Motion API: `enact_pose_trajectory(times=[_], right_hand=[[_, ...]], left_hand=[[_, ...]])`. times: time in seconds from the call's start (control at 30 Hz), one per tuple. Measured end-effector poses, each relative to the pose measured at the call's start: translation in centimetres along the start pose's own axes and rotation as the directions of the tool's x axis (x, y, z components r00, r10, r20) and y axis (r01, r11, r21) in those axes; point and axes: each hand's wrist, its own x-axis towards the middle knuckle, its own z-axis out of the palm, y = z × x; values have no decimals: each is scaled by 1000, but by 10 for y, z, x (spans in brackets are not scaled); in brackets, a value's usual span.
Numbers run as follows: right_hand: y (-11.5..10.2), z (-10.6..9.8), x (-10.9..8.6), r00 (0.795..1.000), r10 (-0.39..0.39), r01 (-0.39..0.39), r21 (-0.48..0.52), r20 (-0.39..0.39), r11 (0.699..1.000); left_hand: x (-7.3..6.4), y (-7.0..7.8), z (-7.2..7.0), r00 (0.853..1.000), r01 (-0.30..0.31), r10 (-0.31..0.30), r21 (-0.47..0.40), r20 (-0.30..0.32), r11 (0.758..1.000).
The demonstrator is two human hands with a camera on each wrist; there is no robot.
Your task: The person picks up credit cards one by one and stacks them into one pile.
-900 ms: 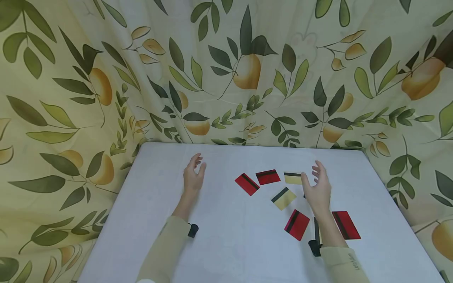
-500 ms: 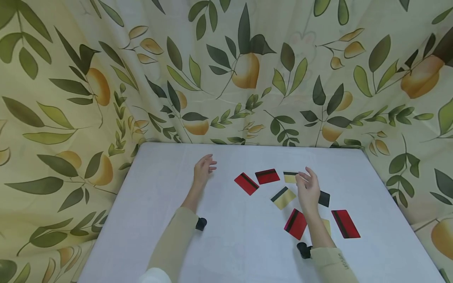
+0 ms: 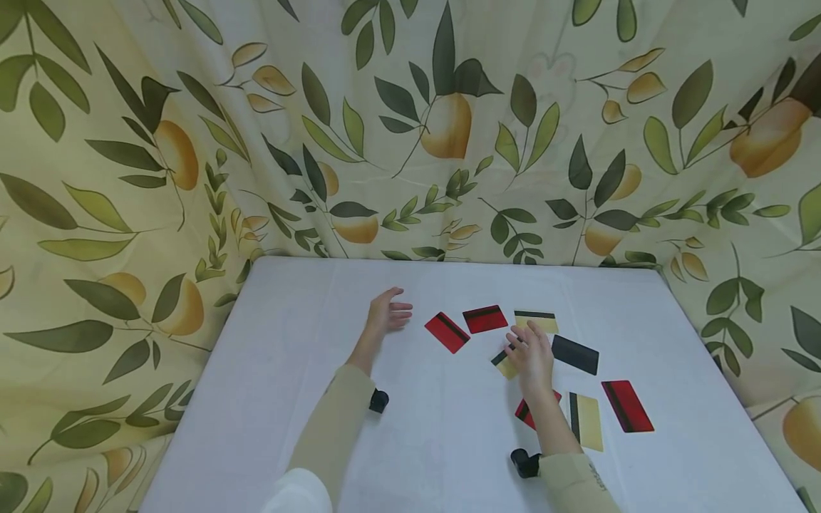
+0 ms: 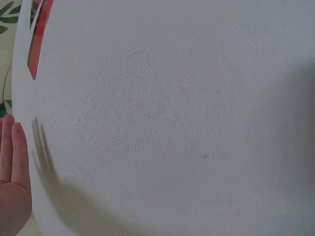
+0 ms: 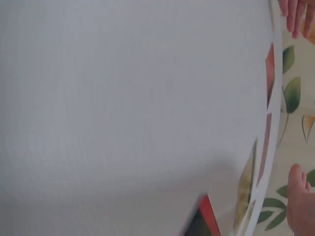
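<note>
My left hand [image 3: 387,313], fingers extended, is held over the white table to the left of the cards; its shadow falls on the cloth in the left wrist view. Nearest to it lies a red card [image 3: 447,333] with a black stripe. My right hand [image 3: 532,360] holds nothing, its fingers loosely bent, above a striped gold card [image 3: 504,365] that it partly covers. Under the right forearm a red card [image 3: 524,413] is half hidden. Around that hand lie a black card [image 3: 575,354], two gold cards, one at the back [image 3: 545,324] and one in front [image 3: 589,422].
Another red card [image 3: 485,320] lies at the back and a further red card [image 3: 628,406] at the right. A leaf-and-fruit patterned curtain [image 3: 398,142] hangs behind and to the left of the table [image 3: 256,399]. Black wrist cameras stick out from both sleeves.
Both hands have moved: the left to the right, toward the red cards, the right to the left and nearer, uncovering the black card and the front gold card. The cards lie where they were.
</note>
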Motion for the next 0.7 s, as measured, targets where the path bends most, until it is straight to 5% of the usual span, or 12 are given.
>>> enact_pose_trajectory(times=[0.2, 0.43, 0.7], right_hand=[[9, 8, -4, 994, 96, -103, 139, 59, 985], [21, 16, -2, 974, 205, -224, 283, 93, 933], [33, 27, -4, 958, 253, -284, 349, 132, 893]], left_hand=[[2, -3, 6, 999, 46, -46, -6, 17, 999], [4, -5, 9, 998, 50, -53, 55, 45, 997], [5, -6, 14, 991, 82, -90, 84, 95, 993]])
